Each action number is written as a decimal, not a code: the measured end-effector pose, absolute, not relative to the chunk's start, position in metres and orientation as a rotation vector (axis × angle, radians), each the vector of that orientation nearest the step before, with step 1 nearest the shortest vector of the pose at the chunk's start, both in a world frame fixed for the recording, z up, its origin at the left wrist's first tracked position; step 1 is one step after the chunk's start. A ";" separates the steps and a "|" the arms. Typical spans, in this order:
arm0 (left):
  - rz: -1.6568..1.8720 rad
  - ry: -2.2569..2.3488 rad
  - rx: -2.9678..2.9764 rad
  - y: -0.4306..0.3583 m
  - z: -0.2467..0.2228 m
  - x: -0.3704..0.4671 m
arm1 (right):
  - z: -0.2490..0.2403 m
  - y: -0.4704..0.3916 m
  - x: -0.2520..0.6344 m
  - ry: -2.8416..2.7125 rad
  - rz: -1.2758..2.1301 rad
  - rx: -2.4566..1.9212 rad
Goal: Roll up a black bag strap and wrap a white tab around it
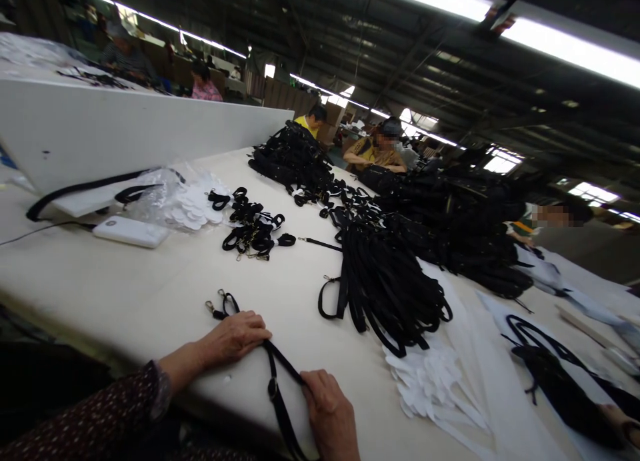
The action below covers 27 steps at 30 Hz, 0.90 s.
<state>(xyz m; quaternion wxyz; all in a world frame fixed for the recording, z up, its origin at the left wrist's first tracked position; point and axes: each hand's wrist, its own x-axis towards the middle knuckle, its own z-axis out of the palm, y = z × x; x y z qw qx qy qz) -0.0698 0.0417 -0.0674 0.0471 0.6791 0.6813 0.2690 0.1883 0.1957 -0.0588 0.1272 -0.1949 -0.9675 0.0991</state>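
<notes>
A black strap [280, 408] lies along the near edge of the table, doubled over, with a slider buckle [273, 389] on one length. My left hand [235, 340] is closed over the strap near its clip end. Two metal snap hooks [210, 306] stick out beyond the left fingers onto the tabletop. Further right, my right hand [330, 414] grips another part of the same strap, its fingers curled round it. The strap's lower loop runs out of view at the bottom, and the parts under both hands are hidden.
A large pile of long black straps [390, 281] lies ahead, with bundled straps [255, 228] left of it. White tags [430, 374] sit at right, more in a plastic bag [185, 201]. A white power bank [131, 231] lies left. Black bags [450, 214] are heaped behind; co-workers [380, 148] sit beyond.
</notes>
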 end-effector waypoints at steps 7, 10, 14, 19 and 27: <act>0.795 2.120 2.074 0.044 -0.069 -0.070 | -0.043 0.200 0.194 -2.836 0.359 -0.547; 0.789 2.139 2.069 0.045 -0.069 -0.068 | -0.032 0.193 0.189 -2.763 0.383 -0.550; 0.789 2.129 2.068 0.046 -0.068 -0.066 | -0.013 0.161 0.180 -2.666 0.631 -0.403; 0.784 2.131 2.060 0.047 -0.066 -0.063 | -0.018 0.118 0.171 -2.782 1.108 -0.473; 0.724 2.112 2.117 0.038 -0.069 -0.050 | -0.030 0.165 0.180 -2.638 0.749 -0.879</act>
